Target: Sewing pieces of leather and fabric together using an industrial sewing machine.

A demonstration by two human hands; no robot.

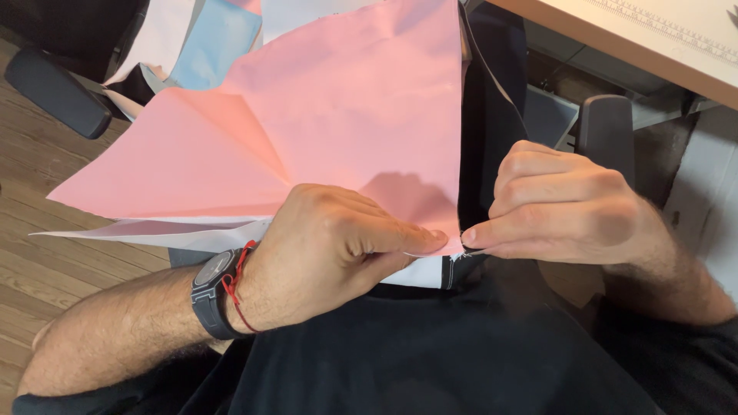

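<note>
A left hand (330, 246) with a wristwatch (215, 296) pinches the corner of pink fabric (346, 115) over the lap, while the right hand (553, 204) grips what seems a needle (475, 251); stitching appears under way, calling for steady alignment.

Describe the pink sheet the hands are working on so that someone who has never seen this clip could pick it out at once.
Start at the person's lap, covered in black fabric; above it spreads the pink sheet, broad and creased with fold lines. The left hand and right hand pinch its lower corner between them. Unlike the white layer under its lower edge and the light blue piece behind it, it is pink and by far the largest.
</note>
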